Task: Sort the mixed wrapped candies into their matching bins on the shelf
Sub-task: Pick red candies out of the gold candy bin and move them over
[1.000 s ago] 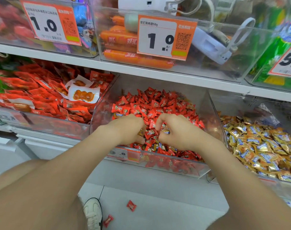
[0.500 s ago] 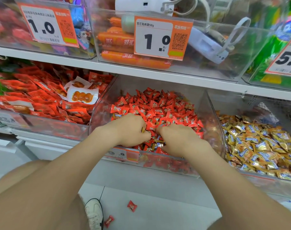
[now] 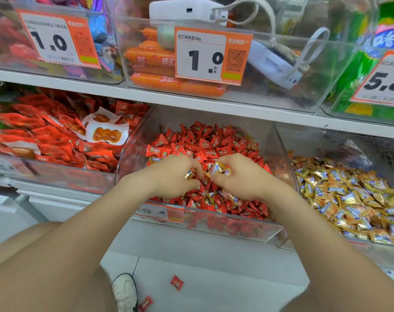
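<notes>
Both hands in the middle clear bin (image 3: 133, 158), low in the heap of red candies (image 3: 205, 140).

- My left hand (image 3: 169, 176): fingers curled, a gold-wrapped candy (image 3: 189, 174) wedged between them.
- My right hand (image 3: 247, 181): thumb and forefinger pinch a gold-and-blue candy (image 3: 219, 169). More gold wrapper shows under its lower fingers; I can't tell whether it is held or lying loose.
- These strays belong in the gold-candy bin (image 3: 315, 140) just to the right, where the gold candies (image 3: 353, 194) lie.

Risks, as I judge them:
- The wrappers are slick and the pinches small, so a candy could slip on the lift and sink back among the reds.
- The heap sits close to the low front lip. Dragging my wrists out could sweep reds over the edge; two fallen red candies (image 3: 177, 282) lie on the floor near my shoe (image 3: 125, 291).
- Reds caught in a curled hand may ride across into the gold bin.
</notes>
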A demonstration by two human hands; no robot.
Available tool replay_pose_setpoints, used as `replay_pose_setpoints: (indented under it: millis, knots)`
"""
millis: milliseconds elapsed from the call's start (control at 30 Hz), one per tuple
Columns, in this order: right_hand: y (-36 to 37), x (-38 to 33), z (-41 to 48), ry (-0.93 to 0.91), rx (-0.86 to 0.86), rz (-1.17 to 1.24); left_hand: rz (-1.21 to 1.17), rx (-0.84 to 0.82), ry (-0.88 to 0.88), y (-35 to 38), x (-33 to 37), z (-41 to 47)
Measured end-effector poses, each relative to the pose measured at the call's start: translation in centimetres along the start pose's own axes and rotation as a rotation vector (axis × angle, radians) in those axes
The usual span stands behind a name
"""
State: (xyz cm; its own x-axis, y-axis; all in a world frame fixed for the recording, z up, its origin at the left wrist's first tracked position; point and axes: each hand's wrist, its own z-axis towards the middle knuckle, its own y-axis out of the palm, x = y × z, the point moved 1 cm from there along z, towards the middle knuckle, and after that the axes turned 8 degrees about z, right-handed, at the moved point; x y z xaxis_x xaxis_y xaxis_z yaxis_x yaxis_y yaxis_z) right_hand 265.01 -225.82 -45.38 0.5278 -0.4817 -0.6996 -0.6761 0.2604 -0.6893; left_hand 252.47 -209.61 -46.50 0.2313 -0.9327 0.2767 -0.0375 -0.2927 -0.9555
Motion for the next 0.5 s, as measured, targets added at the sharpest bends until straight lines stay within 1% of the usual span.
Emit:
replay_pose_setpoints:
  millis: [67, 167, 233, 333, 400, 500]
  knots:
    - [-0.9, -0.2, -0.7, 0.061, 0.026, 0.188, -0.042, -0.007, 0.011, 0.2, 0.4, 0.1]
    - [-1.6, 0.0, -1.7, 0.148, 0.058, 0.306, 0.010, 0.003, 0.010, 1.3, 1.3, 0.5]
    - [-1.8, 0.5, -2.0, 0.187, 0.070, 0.292, 0.093, -0.038, -0.019, 1.9, 2.0, 0.9]
    - [-1.7, 1.3, -2.0, 0.204, 0.146, 0.230, 0.201, -0.062, -0.044, 2.6, 2.7, 1.9]
    - [-1.8, 1.5, -2.1, 0.186, 0.198, 0.233, 0.249, -0.070, -0.059, 2.9, 3.3, 2.5]
    - [-2.1, 1.1, -2.9, 0.121, 0.248, 0.209, 0.260, -0.056, -0.086, 3.1, 4.2, 3.2]
